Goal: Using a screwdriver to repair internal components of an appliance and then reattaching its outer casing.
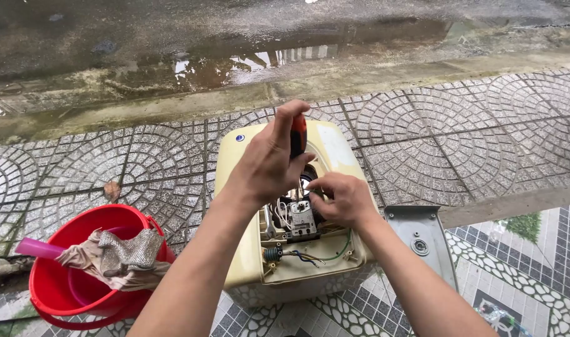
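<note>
Wet patterned pavement carries the cream appliance casing (335, 153), where my left hand (269, 165) grips the orange-handled screwdriver (299, 134) upright above its opening, nearer than my right hand (342, 200), pinching inside.

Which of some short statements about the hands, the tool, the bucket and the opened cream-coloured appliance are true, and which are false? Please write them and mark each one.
1. The left hand grips a screwdriver with a red and black handle. True.
2. The right hand rests on the red bucket. False: its fingertips are at the wired part inside the cream appliance.
3. A cloth hangs over the rim of the red bucket. True.
4. The grey cover panel is fitted over the appliance opening. False: it lies on the tiles to the right, and the wiring is exposed.
5. The roadway beyond the tiles is dry. False: a puddle with reflections lies there.
</note>
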